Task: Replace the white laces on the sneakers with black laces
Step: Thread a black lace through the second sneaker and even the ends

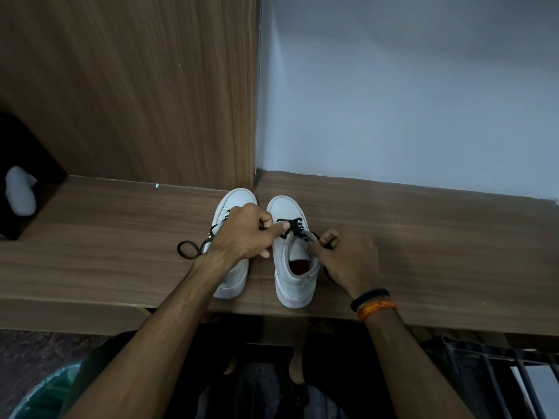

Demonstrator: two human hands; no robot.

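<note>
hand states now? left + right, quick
Left hand: closed, pinching the black lace on the right sneaker.
Right hand: closed, pinching the same lace's other end.

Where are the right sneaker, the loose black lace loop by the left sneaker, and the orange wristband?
right sneaker point(298, 285): head view, on the white side panel beside its opening.
black lace loop point(189, 248): head view, on the loop lying on the wooden shelf.
orange wristband point(376, 309): head view, on the band round the right wrist.
</note>
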